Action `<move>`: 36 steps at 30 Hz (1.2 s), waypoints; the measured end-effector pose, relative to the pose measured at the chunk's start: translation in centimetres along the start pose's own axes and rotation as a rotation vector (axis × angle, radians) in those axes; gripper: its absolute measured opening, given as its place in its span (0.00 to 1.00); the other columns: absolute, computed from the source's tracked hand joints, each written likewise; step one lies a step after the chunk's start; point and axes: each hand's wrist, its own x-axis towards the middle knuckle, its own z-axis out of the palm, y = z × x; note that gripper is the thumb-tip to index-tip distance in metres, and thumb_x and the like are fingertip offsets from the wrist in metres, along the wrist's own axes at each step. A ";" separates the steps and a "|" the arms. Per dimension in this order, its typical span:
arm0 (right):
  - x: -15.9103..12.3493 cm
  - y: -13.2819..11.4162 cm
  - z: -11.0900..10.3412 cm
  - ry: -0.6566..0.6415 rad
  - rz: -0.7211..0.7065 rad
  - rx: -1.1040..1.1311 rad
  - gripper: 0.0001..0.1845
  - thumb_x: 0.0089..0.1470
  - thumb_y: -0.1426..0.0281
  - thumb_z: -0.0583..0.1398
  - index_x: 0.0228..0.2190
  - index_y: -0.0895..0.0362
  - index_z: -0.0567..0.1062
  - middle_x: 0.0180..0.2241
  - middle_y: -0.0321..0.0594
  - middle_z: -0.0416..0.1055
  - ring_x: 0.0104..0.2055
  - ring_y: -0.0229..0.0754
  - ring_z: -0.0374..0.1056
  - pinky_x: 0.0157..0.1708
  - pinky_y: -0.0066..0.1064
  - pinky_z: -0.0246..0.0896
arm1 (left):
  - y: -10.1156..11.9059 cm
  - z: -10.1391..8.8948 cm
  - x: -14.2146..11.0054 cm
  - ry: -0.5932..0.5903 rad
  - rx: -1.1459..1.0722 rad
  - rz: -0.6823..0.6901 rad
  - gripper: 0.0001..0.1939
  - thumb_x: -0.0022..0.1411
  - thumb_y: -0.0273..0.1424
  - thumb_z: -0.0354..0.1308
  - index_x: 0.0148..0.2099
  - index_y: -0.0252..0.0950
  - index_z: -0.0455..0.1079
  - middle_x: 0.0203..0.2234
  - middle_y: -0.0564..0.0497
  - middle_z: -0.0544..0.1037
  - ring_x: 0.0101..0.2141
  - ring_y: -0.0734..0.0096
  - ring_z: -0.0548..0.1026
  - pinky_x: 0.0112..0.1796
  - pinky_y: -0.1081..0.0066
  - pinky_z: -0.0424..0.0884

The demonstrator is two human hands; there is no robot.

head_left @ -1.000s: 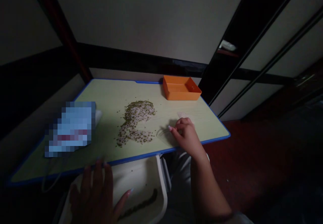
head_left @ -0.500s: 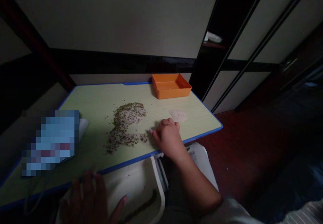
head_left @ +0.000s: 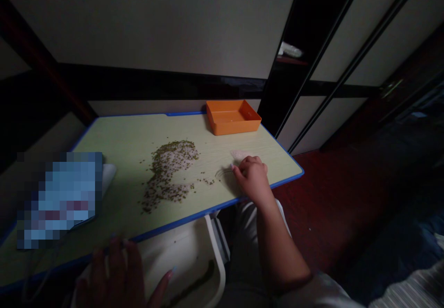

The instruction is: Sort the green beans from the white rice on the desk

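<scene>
Two kinds of small grains, dark green and pale, lie mixed in a spread heap point(head_left: 173, 164) on the pale yellow table point(head_left: 128, 132) with a blue edge. My right hand point(head_left: 253, 178) rests low over the tabletop right of the heap, fingers curled in and thumb toward the forefinger. What is between its fingers is too small to make out. Just beyond it, a little pile of pale grains point(head_left: 239, 154) is partly hidden. My left hand point(head_left: 114, 271) is dark in shadow, fingers stretched and thumb apart, at the near side of a white bin point(head_left: 215, 252) holding some dark green grains.
An orange open box point(head_left: 236, 126) stands at the table's back right. A blurred blue package point(head_left: 65, 197) lies on the left side. Cabinet doors point(head_left: 166, 26) rise right behind the table, and reddish floor point(head_left: 322, 187) shows on the right.
My right hand has moved right, away from the heap's lower edge to the small pale pile. A few grains lie strewn where it was. My left hand stays nearly in place.
</scene>
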 end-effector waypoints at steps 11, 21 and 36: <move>0.0 1.4 -0.2 0.093 0.105 -0.111 0.17 0.65 0.66 0.59 0.26 0.57 0.79 0.38 0.47 0.78 0.46 0.50 0.67 0.38 0.36 0.49 | -0.1 0.3 -0.2 -0.008 -0.027 -0.024 0.47 0.61 0.49 0.54 0.72 0.28 0.44 0.72 0.30 0.50 0.72 0.31 0.48 0.63 0.22 0.53; 0.7 3.7 -1.9 0.264 0.188 -0.129 0.19 0.66 0.65 0.59 0.25 0.57 0.79 0.35 0.45 0.77 0.44 0.48 0.66 0.40 0.35 0.52 | -0.3 0.5 -0.4 0.000 -0.051 -0.025 0.48 0.60 0.50 0.54 0.73 0.28 0.44 0.72 0.30 0.50 0.71 0.28 0.49 0.61 0.21 0.55; 0.5 3.1 -1.3 0.090 0.106 -0.105 0.16 0.64 0.65 0.62 0.25 0.56 0.80 0.37 0.46 0.77 0.45 0.48 0.64 0.38 0.35 0.50 | -0.1 0.3 -0.2 -0.012 -0.044 -0.027 0.49 0.59 0.49 0.56 0.73 0.31 0.42 0.72 0.32 0.49 0.71 0.29 0.48 0.61 0.21 0.56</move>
